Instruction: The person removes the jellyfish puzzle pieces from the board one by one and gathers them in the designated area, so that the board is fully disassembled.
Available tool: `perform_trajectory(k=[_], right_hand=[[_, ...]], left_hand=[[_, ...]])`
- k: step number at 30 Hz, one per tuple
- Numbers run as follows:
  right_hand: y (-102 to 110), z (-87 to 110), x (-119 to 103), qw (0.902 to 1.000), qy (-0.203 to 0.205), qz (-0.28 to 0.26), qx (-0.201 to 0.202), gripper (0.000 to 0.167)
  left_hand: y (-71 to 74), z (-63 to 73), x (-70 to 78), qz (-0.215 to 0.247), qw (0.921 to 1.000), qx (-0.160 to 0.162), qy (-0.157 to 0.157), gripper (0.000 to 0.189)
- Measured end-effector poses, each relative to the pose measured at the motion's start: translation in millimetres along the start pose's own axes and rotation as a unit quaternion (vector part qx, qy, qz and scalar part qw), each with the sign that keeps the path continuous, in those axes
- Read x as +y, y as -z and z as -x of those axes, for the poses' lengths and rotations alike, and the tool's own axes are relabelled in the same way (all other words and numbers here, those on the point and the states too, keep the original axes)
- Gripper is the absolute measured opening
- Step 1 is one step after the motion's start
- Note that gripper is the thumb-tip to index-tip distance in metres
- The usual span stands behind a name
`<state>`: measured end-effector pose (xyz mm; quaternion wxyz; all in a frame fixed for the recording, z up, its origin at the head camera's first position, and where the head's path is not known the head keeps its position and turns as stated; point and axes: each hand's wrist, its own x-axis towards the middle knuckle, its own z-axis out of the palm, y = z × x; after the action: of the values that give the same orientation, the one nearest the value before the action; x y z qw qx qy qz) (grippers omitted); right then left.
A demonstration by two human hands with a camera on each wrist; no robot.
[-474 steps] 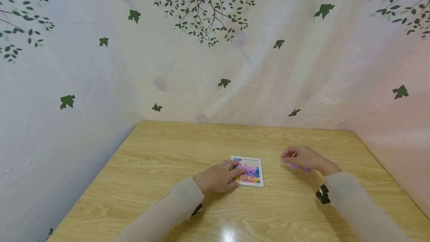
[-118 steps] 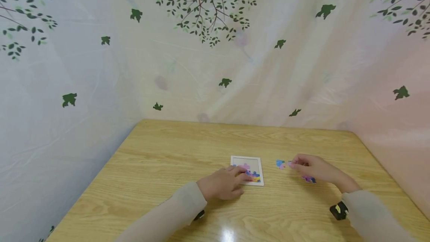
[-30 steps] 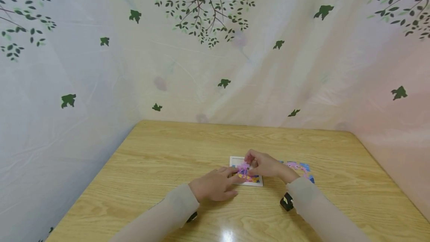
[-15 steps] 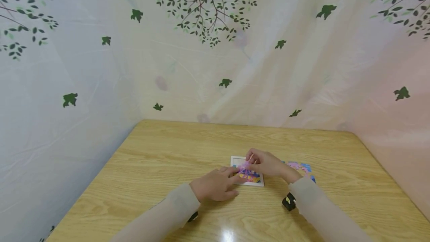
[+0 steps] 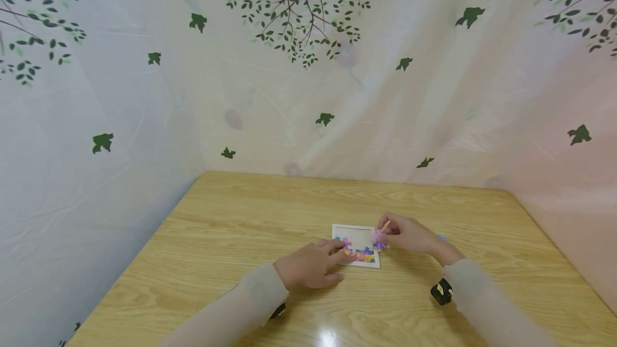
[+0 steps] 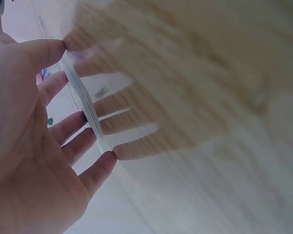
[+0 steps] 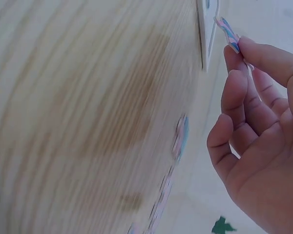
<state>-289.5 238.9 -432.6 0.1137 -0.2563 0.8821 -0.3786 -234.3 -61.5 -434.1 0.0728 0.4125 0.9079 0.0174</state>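
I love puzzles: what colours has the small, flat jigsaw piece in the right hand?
Pink and blue; the jigsaw piece shows best in the right wrist view.

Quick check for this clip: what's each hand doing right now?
Left hand: open, fingers spread, touching the white puzzle frame.
Right hand: closed, pinching a pink-and-blue puzzle piece.

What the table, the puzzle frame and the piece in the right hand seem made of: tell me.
Table: wood or wood-look laminate, glossy; it shows grain and reflections.
Puzzle frame: smooth white card or plastic, perhaps; its plain, even surface leaves that open.
Piece: probably card, printed; thin, with a multicoloured face and pale edge.
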Motion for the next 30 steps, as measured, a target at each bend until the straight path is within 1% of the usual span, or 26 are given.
perform_trajectory(k=[5, 8, 13, 17, 20, 24, 30], right_hand=[[16, 18.9, 14, 0.9999, -0.006, 0.008, 0.009, 0.02], [25, 31.3, 22, 0.9996, -0.02, 0.012, 0.014, 0.021], [37, 50.5, 33, 0.9992, -0.036, -0.007, 0.019, 0.022], [42, 62.1, 41, 0.9987, -0.031, -0.036, 0.016, 0.022], [43, 67.7, 46, 0.9983, -0.036, -0.043, 0.014, 0.023], [42, 70.3, 51, 0.9982, -0.046, -0.031, 0.022, 0.023], [40, 70.8, 55, 0.9985, -0.042, -0.013, 0.032, 0.022]], left_hand=[[-1.0, 0.2, -0.9, -0.002, 1.0, 0.006, -0.003, 0.05], [-1.4, 0.4, -1.2, 0.002, 1.0, 0.005, -0.002, 0.05], [-2.2, 0.8, -1.1, 0.009, 1.0, 0.003, 0.0, 0.051], [-2.3, 1.1, -1.4, 0.01, 0.9999, 0.004, -0.001, 0.051], [-2.6, 1.2, -2.0, 0.008, 1.0, 0.004, -0.004, 0.05], [-2.1, 2.1, -2.0, 0.009, 0.9999, 0.005, -0.006, 0.049], [-0.6, 2.7, -1.2, 0.015, 0.9999, 0.005, -0.005, 0.05]])
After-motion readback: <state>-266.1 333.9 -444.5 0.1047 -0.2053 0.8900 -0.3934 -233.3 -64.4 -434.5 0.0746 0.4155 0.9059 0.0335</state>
